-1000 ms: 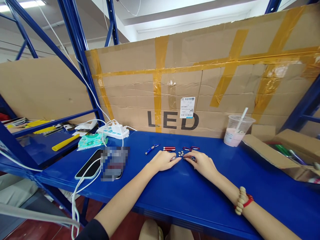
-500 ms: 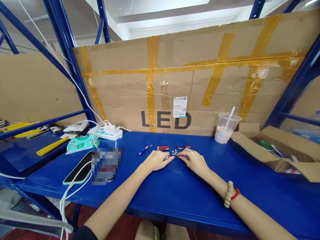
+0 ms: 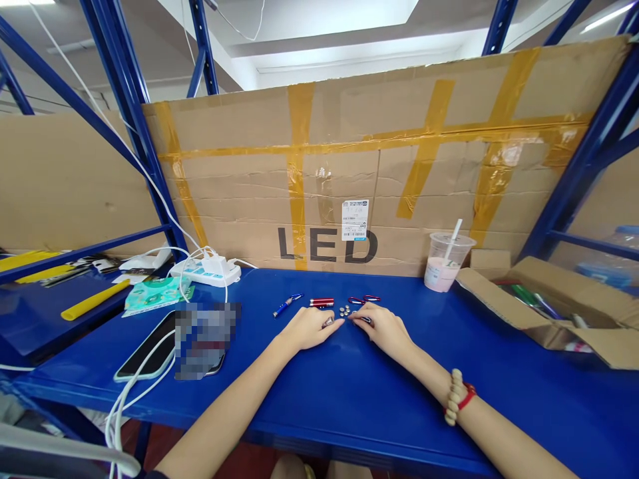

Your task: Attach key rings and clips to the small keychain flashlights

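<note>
My left hand (image 3: 308, 328) lies on the blue table, its fingers closed around a small shiny metal cylinder (image 3: 328, 322) that shows only in part. Opposite it, my right hand (image 3: 383, 326) pinches a small dark metallic piece (image 3: 367, 320); its exact kind is too small to make out. Between the two hands sit several button cells (image 3: 344, 311). Just beyond the left hand are red metal tubes (image 3: 322, 303). Farther left lies a slim blue torch-like keychain piece (image 3: 287, 305). Red carabiner clips (image 3: 363, 299) rest behind my right hand.
A plastic cup with a straw (image 3: 443, 266) and an open cardboard box (image 3: 539, 306) stand at the right. Leftward are a phone (image 3: 150, 349), white cables, a power strip (image 3: 212, 269) and a green packet (image 3: 154, 295). A tall cardboard sheet (image 3: 239, 193) closes off the back.
The camera view has tilted up and shifted slightly. Both hands keep nearly the same place and grip around the button cells, the right fingertips staying close to them.
</note>
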The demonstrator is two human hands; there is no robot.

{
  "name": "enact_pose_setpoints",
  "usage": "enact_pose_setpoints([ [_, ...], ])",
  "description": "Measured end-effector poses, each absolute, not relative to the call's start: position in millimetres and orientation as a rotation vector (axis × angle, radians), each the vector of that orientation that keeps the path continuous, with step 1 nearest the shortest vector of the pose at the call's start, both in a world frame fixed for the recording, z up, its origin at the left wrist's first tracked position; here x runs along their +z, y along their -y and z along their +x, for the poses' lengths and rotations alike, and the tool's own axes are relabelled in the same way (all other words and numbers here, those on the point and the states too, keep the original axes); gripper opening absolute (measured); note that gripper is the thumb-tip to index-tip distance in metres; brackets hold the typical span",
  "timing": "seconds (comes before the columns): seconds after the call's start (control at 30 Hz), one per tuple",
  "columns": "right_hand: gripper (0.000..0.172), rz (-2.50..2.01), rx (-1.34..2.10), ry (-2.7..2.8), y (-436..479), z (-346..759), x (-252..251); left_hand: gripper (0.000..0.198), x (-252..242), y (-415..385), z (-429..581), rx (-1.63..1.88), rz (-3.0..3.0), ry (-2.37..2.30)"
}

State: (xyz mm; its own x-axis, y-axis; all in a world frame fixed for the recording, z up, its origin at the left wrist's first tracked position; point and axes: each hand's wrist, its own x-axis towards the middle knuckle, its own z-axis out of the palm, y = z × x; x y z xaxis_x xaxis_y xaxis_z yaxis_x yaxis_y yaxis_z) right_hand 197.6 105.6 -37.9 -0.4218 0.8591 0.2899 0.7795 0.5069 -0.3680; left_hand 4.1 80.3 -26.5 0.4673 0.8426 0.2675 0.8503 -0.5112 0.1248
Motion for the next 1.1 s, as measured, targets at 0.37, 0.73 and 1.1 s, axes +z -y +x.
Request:
enact_pose_setpoints([
  [0.37,0.017,-1.379,0.252,2.277,-104.7,196.5,-37.8,0.043,-26.4,-80.7,3.5,-0.466,-2.670,1.551],
  [0.73,0.015,-1.404,0.261,2.265,-103.2,197.6,-35.5,0.045,-28.3,-82.8,2.1,-0.489,-2.685,1.527],
  [1.1,0.017,-1.350,0.246,2.283,-106.3,197.6,-38.2,0.045,-29.7,-82.3,2.3,-0.490,-2.670,1.523],
])
